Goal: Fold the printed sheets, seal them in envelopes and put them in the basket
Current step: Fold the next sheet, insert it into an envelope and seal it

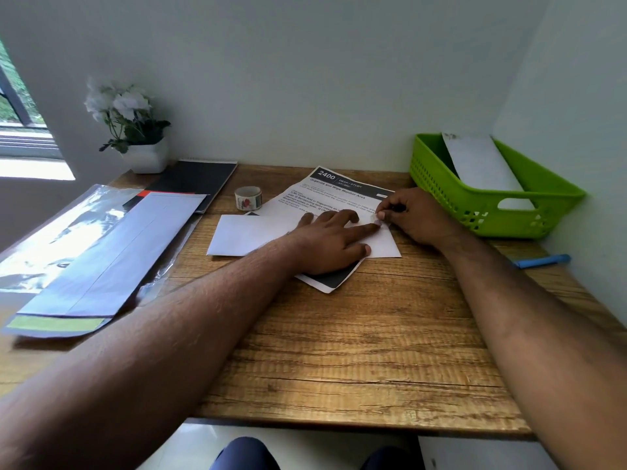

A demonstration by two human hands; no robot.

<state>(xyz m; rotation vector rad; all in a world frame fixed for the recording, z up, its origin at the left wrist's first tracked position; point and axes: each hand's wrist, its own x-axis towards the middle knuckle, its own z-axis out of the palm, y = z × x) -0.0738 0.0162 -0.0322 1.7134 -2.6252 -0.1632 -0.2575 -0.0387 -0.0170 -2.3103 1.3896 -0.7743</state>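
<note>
Fingers [368, 228] of the left hand [330, 240] are lying flat, pinning the white envelope [251, 237] mid-tabletop while the right hand [412, 215] is pinching a sticker [375, 217] onto its flap, likely sealing it, the green basket [488, 212] waiting at the right rear corner.

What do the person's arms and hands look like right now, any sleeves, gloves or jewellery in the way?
Both forearms are bare right up to the frame edge, so no sleeves show. The left hand and right hand wear no gloves, and no watch, bracelet or ring can be seen on either. The left forearm shows fine hair. At the bottom edge, dark blue trousers cover the knees.
</note>
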